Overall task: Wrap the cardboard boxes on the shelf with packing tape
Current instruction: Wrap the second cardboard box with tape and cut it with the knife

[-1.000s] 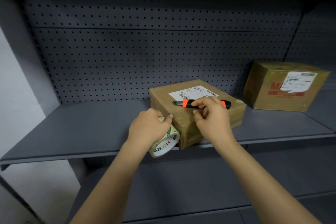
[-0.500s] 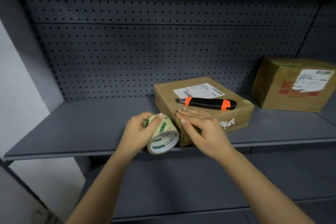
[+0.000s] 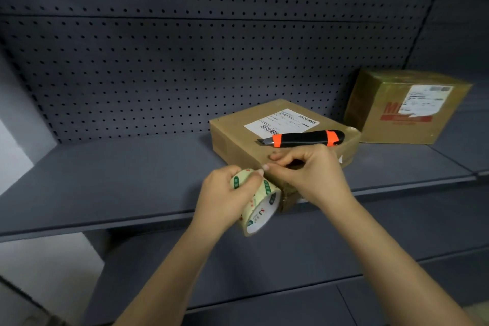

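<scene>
Cardboard box (image 3: 251, 140) is seen just beyond both hands; the packing tape roll (image 3: 260, 209) is gripped by the left hand (image 3: 225, 198), its edge pinched by the right hand (image 3: 309, 174).

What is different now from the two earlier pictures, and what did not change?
The right hand left the black-and-orange utility knife, pressed flat on the front of the flat brown cardboard box, and now curls its fingers at the corner, seemingly pinching tape. The left hand keeps holding the printed packing tape roll there. The knife stays on that box; the taller cardboard box has not moved.
</scene>
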A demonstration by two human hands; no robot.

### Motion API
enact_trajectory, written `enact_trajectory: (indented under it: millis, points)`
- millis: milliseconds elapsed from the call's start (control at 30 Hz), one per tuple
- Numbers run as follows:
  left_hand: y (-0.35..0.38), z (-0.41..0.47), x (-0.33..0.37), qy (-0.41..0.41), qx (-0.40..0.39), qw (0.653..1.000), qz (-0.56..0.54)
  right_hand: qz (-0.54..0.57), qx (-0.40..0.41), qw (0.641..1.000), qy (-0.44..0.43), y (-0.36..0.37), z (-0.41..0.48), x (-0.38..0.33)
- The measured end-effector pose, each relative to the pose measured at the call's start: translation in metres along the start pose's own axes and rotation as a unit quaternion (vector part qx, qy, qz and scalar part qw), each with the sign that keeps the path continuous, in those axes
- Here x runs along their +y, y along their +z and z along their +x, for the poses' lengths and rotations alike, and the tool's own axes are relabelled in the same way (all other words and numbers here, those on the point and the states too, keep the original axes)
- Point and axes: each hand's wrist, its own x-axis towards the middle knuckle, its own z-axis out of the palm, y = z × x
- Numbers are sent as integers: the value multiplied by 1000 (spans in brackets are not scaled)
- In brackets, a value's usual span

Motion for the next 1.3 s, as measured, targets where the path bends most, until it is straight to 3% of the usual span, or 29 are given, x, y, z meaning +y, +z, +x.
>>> enact_trajectory:
  millis: [267, 400, 533, 1067, 1167, 1300]
  points:
    - [-4, -4, -3, 6, -22, 999, 44, -100, 19, 995, -4, 4, -5, -12]
    - [-14, -12, -13, 13, -110, 992, -57, -186, 33, 980, -59, 15, -21, -17]
    - [-22, -17, -30, 40, -162, 980, -111, -204, 27, 978, -43, 18, -27, -21]
    - [11, -55, -31, 65, -148, 966, -204, -86, -80, 993, -13, -22, -28, -16]
    - [28, -58, -25, 60, -123, 968, -209, -51, -120, 991, -26, -35, -18, -4]
    - [56, -57, -13, 71, -35, 981, -180, -29, -159, 985, -60, -48, 3, 18]
